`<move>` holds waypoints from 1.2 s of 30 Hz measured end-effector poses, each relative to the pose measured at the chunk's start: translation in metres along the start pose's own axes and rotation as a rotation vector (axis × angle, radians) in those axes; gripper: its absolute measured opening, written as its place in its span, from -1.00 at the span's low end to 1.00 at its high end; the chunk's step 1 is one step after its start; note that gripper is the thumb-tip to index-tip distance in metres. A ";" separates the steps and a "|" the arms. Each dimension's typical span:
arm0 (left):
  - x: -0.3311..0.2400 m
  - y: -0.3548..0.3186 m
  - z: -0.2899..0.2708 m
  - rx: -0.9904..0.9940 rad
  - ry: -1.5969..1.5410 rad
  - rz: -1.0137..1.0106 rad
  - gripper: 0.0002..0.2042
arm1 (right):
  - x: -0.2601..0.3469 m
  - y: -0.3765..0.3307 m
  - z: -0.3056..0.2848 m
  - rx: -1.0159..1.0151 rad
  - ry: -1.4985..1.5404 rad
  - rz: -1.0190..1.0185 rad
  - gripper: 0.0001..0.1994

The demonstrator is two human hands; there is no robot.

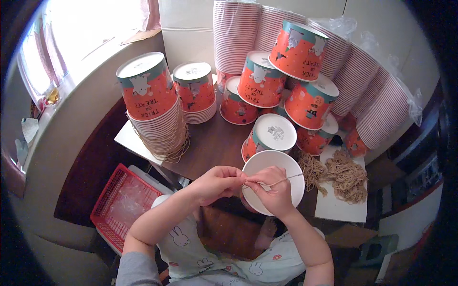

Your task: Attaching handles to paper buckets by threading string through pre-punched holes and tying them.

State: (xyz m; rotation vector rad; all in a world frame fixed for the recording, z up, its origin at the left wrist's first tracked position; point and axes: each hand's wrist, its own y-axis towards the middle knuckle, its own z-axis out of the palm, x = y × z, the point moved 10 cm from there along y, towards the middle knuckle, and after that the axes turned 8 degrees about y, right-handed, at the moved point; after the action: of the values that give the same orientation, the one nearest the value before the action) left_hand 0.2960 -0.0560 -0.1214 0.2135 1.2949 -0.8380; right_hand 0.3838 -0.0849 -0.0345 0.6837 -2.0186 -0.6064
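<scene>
both hands, left hand [217,183] and right hand [274,190], pinch one twine strand [286,179] over one white-bottomed bucket [291,164].

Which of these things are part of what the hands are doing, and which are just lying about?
In hand:
left hand
right hand
upturned paper bucket
twine piece
twine bundles

Lying about:
red plastic basket
wrapped bucket stacks
window sill

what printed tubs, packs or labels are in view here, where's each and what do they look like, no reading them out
Printed paper tubs: piled upside down at table centre, orange with teal band, cartoon figures, white bases.
Stacked tubs: left table edge, same print, twine handles hanging.
Tub in hand: under the left hand and right hand, white base up.
Bagged cup sleeves: right rear, pale ribbed rims, clear plastic.
</scene>
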 end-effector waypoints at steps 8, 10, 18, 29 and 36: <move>0.005 0.006 -0.004 -0.002 0.012 0.060 -0.83 | -0.013 0.001 -0.008 -0.041 0.061 0.142 -0.94; -0.012 0.004 -0.003 -0.026 0.500 0.331 -0.80 | -0.018 0.001 -0.007 -0.020 0.114 0.193 -0.95; -0.022 0.000 0.001 -0.098 0.506 0.325 -0.85 | -0.035 -0.005 -0.003 -0.027 0.310 0.368 -0.93; -0.033 -0.009 -0.009 -0.238 0.495 0.408 -0.85 | -0.054 -0.015 0.015 0.043 0.473 0.559 -0.90; -0.034 -0.007 -0.018 -0.306 0.445 0.478 -0.86 | -0.059 -0.019 0.020 0.114 0.410 0.551 -0.87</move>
State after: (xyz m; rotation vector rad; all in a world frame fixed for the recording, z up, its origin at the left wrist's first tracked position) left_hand 0.2764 -0.0355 -0.0939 0.4606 1.6766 -0.1797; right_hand 0.3979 -0.0565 -0.0912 0.2594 -1.7490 -0.0194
